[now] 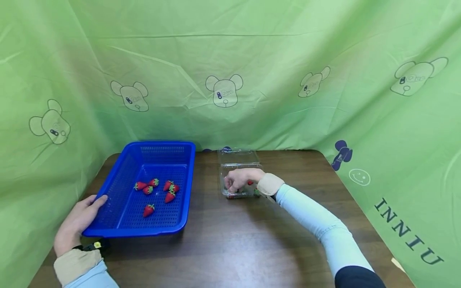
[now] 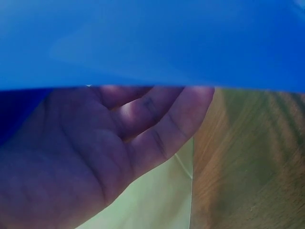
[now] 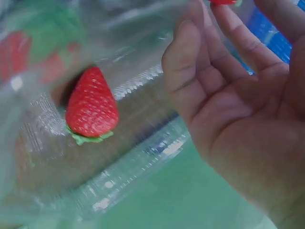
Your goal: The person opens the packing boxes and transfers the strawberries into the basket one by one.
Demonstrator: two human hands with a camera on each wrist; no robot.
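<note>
On the left, my left hand (image 1: 80, 218) grips the side rim of a blue plastic basket (image 1: 137, 232). Its thumb lies over the rim, and the left wrist view shows fingers (image 2: 162, 129) bent up beneath it. Several strawberries (image 1: 149, 210) lie on the basket's perforated floor. My right hand (image 1: 242, 179) reaches down into a clear plastic clamshell box (image 1: 238, 158) whose lid stands open toward the back. At the top edge of the right wrist view, its fingertips pinch a strawberry (image 3: 223, 2), mostly cut off. Another strawberry (image 3: 93, 105) lies in the box beside the hand.
Both containers stand on a brown wooden table (image 1: 230, 248), the box to the right of the basket. A green cloth (image 1: 223, 48) with printed bear heads hangs behind and along both sides. More red and green shapes (image 3: 38, 43) show blurred through the clear plastic.
</note>
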